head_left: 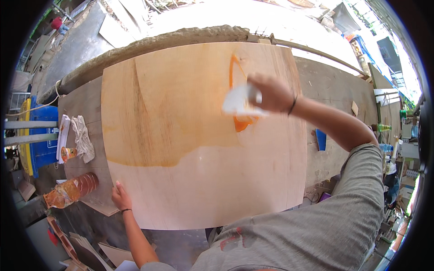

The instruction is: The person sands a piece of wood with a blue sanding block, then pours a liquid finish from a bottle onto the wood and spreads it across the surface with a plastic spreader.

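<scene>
Two hands work on one plywood sheet (199, 135), which lies flat on the desk (332, 90) and covers most of it. The right hand (271, 94) is extended to the far part of the sheet; its fingers are closed around a white cloth wad (238, 101), which rests on the wood. Directly under and just beyond those fingers lies a wet orange streak (235, 74), with a pooled orange patch (243, 123) on the near side of the cloth (the streak's long axis runs roughly away from the person, toward the far edge). To the left of the right-hand fingers, the sheet is already darker and amber-toned; the band nearer the body is pale and dry in appearance. The left hand (120, 197) sits at the near left edge of the sheet, fingers laid over the edge, holding nothing else. The right hand is therefore by far the nearer to the orange liquid. Beyond the left-hand fingers, off the sheet, lie a tipped orange bottle (72, 189) and a crumpled rag (82, 137).
</scene>
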The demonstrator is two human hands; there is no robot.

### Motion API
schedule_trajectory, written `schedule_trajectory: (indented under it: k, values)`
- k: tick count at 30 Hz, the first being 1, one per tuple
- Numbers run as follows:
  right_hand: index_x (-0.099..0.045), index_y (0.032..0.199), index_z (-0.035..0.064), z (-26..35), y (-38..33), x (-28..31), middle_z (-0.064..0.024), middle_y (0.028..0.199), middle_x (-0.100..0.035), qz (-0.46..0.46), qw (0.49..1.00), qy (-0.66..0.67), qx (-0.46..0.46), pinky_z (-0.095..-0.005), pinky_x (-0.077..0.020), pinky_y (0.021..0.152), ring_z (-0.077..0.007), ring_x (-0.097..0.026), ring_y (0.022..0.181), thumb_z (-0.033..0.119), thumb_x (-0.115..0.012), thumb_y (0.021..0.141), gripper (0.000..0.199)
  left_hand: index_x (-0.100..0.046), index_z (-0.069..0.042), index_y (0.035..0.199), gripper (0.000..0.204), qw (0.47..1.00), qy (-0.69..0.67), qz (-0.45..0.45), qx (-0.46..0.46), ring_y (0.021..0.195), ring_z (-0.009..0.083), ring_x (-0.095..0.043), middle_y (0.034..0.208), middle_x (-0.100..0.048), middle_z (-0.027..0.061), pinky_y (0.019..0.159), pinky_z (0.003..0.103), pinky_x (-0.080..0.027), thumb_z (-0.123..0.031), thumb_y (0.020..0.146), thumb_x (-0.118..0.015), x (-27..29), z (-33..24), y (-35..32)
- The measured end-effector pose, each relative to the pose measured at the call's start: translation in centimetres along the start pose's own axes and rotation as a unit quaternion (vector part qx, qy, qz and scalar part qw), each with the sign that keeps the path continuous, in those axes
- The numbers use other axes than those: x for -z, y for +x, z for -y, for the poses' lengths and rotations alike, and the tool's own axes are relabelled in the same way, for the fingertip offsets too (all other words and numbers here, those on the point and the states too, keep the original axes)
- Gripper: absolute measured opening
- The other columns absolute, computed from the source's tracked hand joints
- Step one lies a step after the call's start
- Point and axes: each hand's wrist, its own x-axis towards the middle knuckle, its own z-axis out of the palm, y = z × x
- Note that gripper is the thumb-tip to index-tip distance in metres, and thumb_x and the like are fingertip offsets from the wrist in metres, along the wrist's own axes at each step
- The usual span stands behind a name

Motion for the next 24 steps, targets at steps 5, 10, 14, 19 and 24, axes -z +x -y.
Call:
schedule_trajectory:
  k: [5, 10, 14, 19, 24]
  values:
    - [-0.048, 0.099, 0.0097, -0.9, 0.5, -1.9, -0.0134, 0.091, -0.056, -0.031, 0.999, -0.007, -0.038, -0.0439, -0.0489, 0.063, -0.0333, -0.06, 0.074, 0.023, -0.058, 0.073, 0.031, -0.054, 0.008, 0.077, 0.056, 0.999, -0.034, 0.014, 0.002, 0.07, 0.0433, -0.055, 0.071, -0.058, 0.0273, 0.061, 0.046, -0.04, -0.046, 0.089, -0.044, -0.2, -0.9, -0.1]
    - [-0.046, 0.107, 0.0111, -9.1, 10.5, -1.2, -0.0135, 0.097, -0.057, -0.196, 0.967, -0.146, -0.07, -0.045, -0.049, 0.07, -0.0337, -0.06, 0.086, 0.033, -0.058, 0.076, 0.04, -0.054, 0.008, 0.078, 0.055, 1.0, 0.011, 0.023, -0.006, 0.067, 0.0421, -0.054, 0.069, -0.057, 0.0266, 0.06, 0.046, -0.039, -0.045, 0.09, -0.044, 0.3, -0.9, 0.4]
    - [-0.047, 0.106, 0.01, -15.0, 15.0, 3.0, -0.0128, 0.097, -0.06, -0.151, 0.957, -0.179, -0.172, -0.0421, -0.0475, 0.076, -0.0306, -0.059, 0.09, 0.033, -0.062, 0.073, 0.042, -0.055, 0.007, 0.079, 0.055, 1.0, -0.011, 0.014, -0.001, 0.067, 0.041, -0.055, 0.069, -0.057, 0.0254, 0.059, 0.046, -0.039, -0.046, 0.09, -0.044, -0.4, -0.1, 0.6]
    - [-0.05, 0.099, 0.008, -12.6, 8.6, 6.6, -0.0132, 0.09, -0.062, -0.173, 0.965, -0.036, -0.193, -0.041, -0.0466, 0.074, -0.0304, -0.06, 0.086, 0.038, -0.065, 0.071, 0.043, -0.056, 0.007, 0.081, 0.056, 1.0, -0.01, 0.011, -0.007, 0.067, 0.0403, -0.055, 0.069, -0.058, 0.024, 0.06, 0.045, -0.04, -0.047, 0.089, -0.044, -0.5, -1.1, 0.8]
    - [-0.051, 0.094, 0.0096, -5.1, -3.3, 3.0, -0.0106, 0.088, -0.06, -0.025, 0.997, 0.001, -0.075, -0.0406, -0.048, 0.069, -0.0297, -0.06, 0.077, 0.029, -0.065, 0.069, 0.034, -0.055, 0.007, 0.079, 0.055, 0.999, -0.046, 0.007, 0.002, 0.063, 0.0342, -0.054, 0.068, -0.058, 0.0213, 0.06, 0.043, -0.04, -0.046, 0.09, -0.043, 0.0, -0.5, -0.1]
